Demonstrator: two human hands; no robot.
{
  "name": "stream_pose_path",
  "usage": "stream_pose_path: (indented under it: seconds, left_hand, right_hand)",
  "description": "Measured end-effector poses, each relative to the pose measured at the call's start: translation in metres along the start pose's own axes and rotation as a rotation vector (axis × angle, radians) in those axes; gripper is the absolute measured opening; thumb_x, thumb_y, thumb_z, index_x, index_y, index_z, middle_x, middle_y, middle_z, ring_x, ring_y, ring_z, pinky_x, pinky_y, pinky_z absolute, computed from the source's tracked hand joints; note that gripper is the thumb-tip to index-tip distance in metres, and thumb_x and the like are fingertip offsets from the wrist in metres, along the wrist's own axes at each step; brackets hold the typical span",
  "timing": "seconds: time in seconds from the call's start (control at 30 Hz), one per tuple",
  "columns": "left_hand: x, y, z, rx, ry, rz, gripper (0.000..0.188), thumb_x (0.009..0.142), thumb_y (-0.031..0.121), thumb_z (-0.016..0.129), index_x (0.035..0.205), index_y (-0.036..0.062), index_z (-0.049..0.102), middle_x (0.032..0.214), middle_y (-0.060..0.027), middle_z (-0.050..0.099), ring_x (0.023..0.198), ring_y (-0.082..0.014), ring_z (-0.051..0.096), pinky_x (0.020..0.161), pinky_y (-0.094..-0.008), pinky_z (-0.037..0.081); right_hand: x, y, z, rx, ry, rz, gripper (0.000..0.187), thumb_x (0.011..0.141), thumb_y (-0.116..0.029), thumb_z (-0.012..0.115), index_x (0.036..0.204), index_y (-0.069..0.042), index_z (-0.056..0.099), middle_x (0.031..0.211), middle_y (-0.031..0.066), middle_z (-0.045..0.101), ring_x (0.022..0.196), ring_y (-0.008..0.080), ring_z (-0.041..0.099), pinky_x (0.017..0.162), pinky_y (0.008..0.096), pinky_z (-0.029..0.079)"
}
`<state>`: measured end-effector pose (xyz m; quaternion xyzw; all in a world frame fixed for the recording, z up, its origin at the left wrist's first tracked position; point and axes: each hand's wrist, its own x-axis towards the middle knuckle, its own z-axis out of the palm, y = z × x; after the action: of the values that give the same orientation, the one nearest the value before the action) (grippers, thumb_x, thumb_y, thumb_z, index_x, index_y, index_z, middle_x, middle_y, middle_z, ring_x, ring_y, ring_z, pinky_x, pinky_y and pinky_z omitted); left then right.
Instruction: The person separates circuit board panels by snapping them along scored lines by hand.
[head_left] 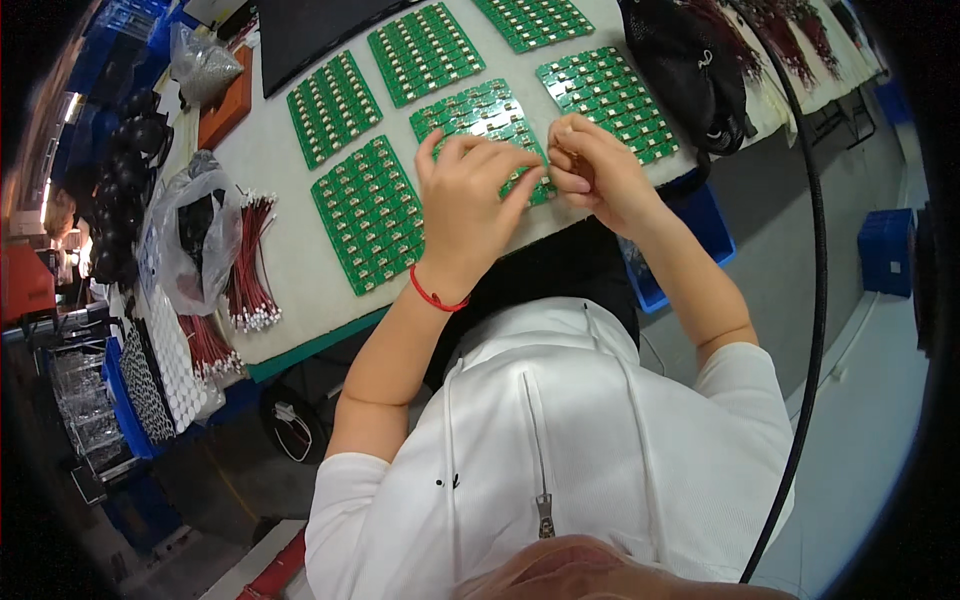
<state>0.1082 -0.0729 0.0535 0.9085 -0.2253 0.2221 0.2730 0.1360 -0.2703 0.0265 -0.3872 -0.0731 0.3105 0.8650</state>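
Note:
My left hand [470, 195], with a red cord bracelet [438, 302] at the wrist, hovers over the near edge of the middle green circuit board panel [478, 108]. Its fingers are bent and apart, with a gap between thumb and forefinger. My right hand [602, 178] is beside it, closed in a pinch at that panel's right edge. Whatever it may hold is hidden by the fingers. Rows of small pale parts cover the panel. Further panels lie flat around it: one at the near left [370, 214], one at the right [610, 102].
More panels [427, 52] lie farther back on the pale table [275, 300]. Bundles of dark red wires [250, 262] and a clear plastic bag [195, 235] are at the left. A black bag [690, 75] sits at the right. A thick black cable [818, 270] runs down the right side.

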Motion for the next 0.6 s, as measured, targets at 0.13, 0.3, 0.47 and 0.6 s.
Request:
stream_pose_path:
  seconds: [0.13, 0.3, 0.47, 0.6]
  left_hand:
    - [0.003, 0.004, 0.004, -0.042, 0.027, 0.120, 0.010, 0.079, 0.020, 0.075, 0.088, 0.0170, 0.075, 0.101, 0.0022, 0.069, 0.102, -0.0234, 0.058, 0.104, -0.0531, 0.033]
    - [0.006, -0.002, -0.007, 0.045, -0.035, 0.171, 0.013, 0.079, 0.020, 0.074, 0.093, 0.0186, 0.076, 0.114, 0.0005, 0.066, 0.107, -0.0257, 0.056, 0.105, -0.0569, 0.031]
    - [0.005, -0.016, -0.032, 0.057, 0.023, 0.113, 0.020, 0.083, 0.019, 0.072, 0.103, 0.0177, 0.075, 0.117, -0.0022, 0.064, 0.107, -0.0263, 0.056, 0.100, -0.0478, 0.037]
    - [-0.009, -0.042, -0.046, 0.093, -0.058, -0.046, 0.016, 0.083, 0.016, 0.071, 0.098, 0.0118, 0.076, 0.098, -0.0061, 0.070, 0.092, -0.0249, 0.062, 0.087, -0.0396, 0.043]
  right_hand:
    - [0.006, 0.013, 0.031, 0.107, 0.245, 0.079, 0.023, 0.103, -0.023, 0.047, 0.104, -0.003, 0.059, 0.085, 0.0002, 0.058, 0.070, 0.0046, 0.056, 0.055, 0.0178, 0.045]
    - [0.016, 0.024, 0.026, 0.188, 0.263, 0.077, 0.026, 0.104, -0.026, 0.046, 0.096, -0.005, 0.058, 0.081, 0.0006, 0.057, 0.060, 0.0045, 0.050, 0.049, 0.0177, 0.039]
    - [0.019, 0.000, 0.015, 0.208, 0.149, 0.048, 0.030, 0.105, -0.028, 0.046, 0.087, -0.007, 0.057, 0.064, -0.0039, 0.044, 0.051, 0.0051, 0.032, 0.044, 0.0184, 0.026]
    - [0.028, 0.002, -0.005, -0.582, 0.146, -0.285, 0.029, 0.099, -0.028, 0.057, 0.083, -0.004, 0.063, 0.059, -0.0040, 0.046, 0.050, 0.0079, 0.038, 0.046, 0.0236, 0.031]
